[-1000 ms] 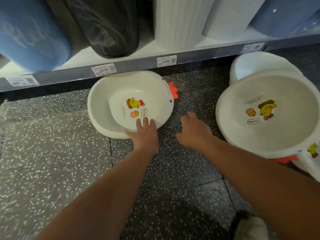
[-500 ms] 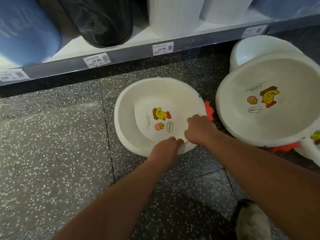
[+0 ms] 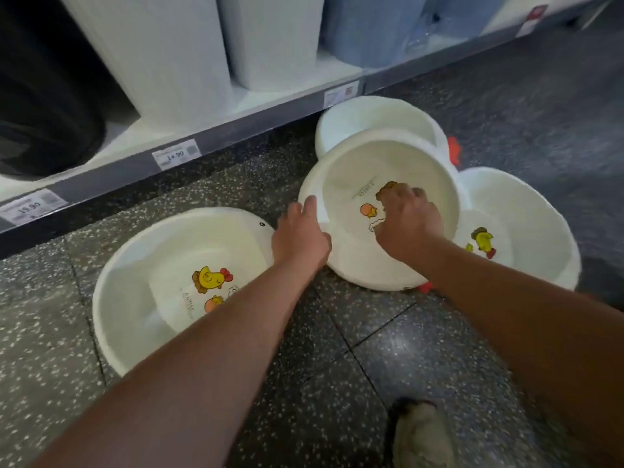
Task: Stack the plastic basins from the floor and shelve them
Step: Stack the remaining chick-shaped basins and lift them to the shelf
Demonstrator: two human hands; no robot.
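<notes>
Nearest, on the speckled dark terrazzo floor (image 3: 50, 332), a white plastic basin with a chick cartoon printed inside (image 3: 175, 285) sits by itself, not yet stacked. Just beyond it, the left hand (image 3: 300, 238) curls its fingers over the near rim of a second white plastic basin (image 3: 344, 265), which lies tilted across two more white basins: one to the right (image 3: 526, 224), one behind (image 3: 371, 119). The right hand (image 3: 405, 221) reaches inside the tilted basin, fingers bent and pressing on its bottom; whether it pinches anything I cannot tell. Stacking looks barely begun, with nothing nested squarely. Farthest, the grey-edged store shelf (image 3: 236, 130) holds bins, no basins.
</notes>
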